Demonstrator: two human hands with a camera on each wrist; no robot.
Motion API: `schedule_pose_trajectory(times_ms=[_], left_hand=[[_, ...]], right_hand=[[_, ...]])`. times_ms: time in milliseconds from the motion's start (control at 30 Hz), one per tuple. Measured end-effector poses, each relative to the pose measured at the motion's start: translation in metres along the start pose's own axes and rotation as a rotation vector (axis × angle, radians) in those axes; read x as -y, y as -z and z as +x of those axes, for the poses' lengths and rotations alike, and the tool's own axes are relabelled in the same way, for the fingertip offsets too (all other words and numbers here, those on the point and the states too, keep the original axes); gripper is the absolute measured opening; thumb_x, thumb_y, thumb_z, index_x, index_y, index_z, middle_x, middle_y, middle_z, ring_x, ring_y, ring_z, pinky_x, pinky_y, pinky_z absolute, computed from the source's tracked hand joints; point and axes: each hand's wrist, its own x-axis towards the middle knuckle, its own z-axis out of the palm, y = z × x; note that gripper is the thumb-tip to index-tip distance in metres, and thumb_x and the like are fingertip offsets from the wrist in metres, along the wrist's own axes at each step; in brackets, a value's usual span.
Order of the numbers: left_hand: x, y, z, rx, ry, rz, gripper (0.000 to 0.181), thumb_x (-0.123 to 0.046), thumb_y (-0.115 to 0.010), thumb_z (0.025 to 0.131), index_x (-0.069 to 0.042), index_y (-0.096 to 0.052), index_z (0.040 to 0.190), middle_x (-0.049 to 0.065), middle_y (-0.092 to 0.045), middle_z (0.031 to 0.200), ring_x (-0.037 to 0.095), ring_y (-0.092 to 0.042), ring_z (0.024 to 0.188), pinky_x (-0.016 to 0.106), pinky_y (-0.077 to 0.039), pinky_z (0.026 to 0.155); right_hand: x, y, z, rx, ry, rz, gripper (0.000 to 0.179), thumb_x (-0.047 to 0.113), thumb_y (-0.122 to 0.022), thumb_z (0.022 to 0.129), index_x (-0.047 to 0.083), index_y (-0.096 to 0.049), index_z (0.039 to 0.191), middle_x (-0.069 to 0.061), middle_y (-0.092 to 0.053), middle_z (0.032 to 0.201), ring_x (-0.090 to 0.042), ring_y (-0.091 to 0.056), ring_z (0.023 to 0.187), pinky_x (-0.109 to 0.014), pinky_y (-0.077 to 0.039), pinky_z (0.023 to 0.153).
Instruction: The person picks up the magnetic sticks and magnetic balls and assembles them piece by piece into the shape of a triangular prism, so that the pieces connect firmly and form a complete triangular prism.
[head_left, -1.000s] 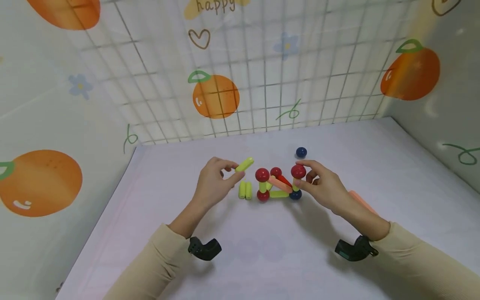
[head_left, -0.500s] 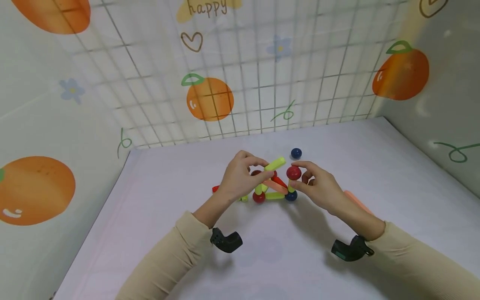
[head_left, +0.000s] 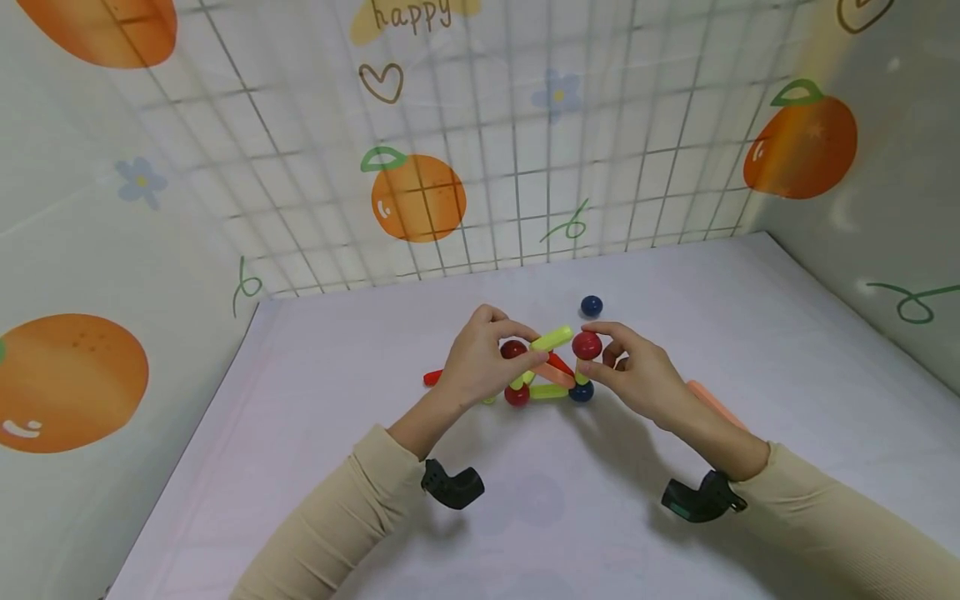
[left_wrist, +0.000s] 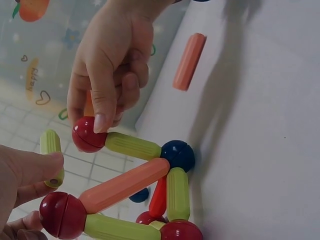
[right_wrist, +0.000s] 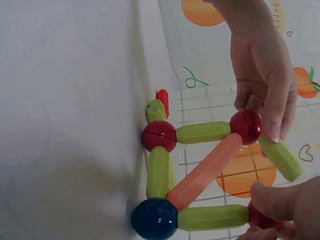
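My left hand [head_left: 491, 354] pinches a short yellow-green magnetic stick [head_left: 552, 337] between thumb and fingers. One end of that stick is at or close to the upper left red ball [right_wrist: 245, 127]; contact is uncertain. My right hand [head_left: 637, 367] grips the upper right red ball [head_left: 587, 345], which tops an upright yellow-green stick [left_wrist: 132, 146]. Below it sits a dark blue ball [head_left: 581, 391], joined by a yellow-green stick [head_left: 549, 391] to the lower left red ball [head_left: 517, 394]. A salmon stick [left_wrist: 127, 185] runs diagonally across this frame. Behind, a red stick [head_left: 561, 364] is partly hidden.
A loose dark blue ball [head_left: 592, 306] lies behind the frame. To the right, a salmon stick [head_left: 716, 405] is partly covered by my right forearm. Left of the frame are a red stick [head_left: 432, 378] and loose yellow-green sticks [right_wrist: 156, 110], mostly behind my left hand in the head view.
My left hand has carried the yellow-green stick rightward to above the frame, then slightly lower. My right hand stays on the red ball. The head view has shifted slightly.
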Motion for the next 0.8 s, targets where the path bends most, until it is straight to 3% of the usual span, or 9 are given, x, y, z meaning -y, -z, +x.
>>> schedule_pose_trajectory(times_ms=[433, 667, 800], left_hand=[[0.0036, -0.0002, -0.0024, 0.010, 0.010, 0.014, 0.028, -0.031, -0.076, 0.085, -0.015, -0.076, 0.108, 0.008, -0.055, 0.105, 0.030, -0.054, 0.101, 0.026, -0.042, 0.068], [0.0033, -0.0003, -0.0020, 0.007, -0.002, 0.025, 0.030, -0.033, -0.076, 0.085, -0.017, -0.076, 0.110, 0.007, -0.056, 0.106, 0.029, -0.054, 0.100, 0.025, -0.040, 0.067], [0.0026, -0.0019, -0.0009, -0.005, -0.011, 0.027, 0.029, -0.034, -0.077, 0.085, -0.019, -0.076, 0.110, 0.007, -0.056, 0.104, 0.022, -0.051, 0.095, 0.025, -0.039, 0.066]], right_hand=[[0.0012, 0.0006, -0.0004, 0.009, -0.015, 0.000, 0.057, 0.026, -0.072, 0.090, 0.018, -0.049, 0.141, -0.014, -0.057, 0.098, -0.025, -0.052, 0.080, -0.030, -0.044, 0.060], [0.0011, 0.0007, -0.0006, 0.001, -0.009, -0.005, 0.057, 0.026, -0.072, 0.090, 0.017, -0.048, 0.142, -0.013, -0.058, 0.096, -0.024, -0.053, 0.081, -0.029, -0.044, 0.060], [0.0003, 0.0014, -0.0013, -0.010, -0.008, -0.007, 0.058, 0.027, -0.072, 0.090, 0.016, -0.048, 0.142, -0.011, -0.057, 0.095, -0.024, -0.053, 0.082, -0.029, -0.044, 0.059]])
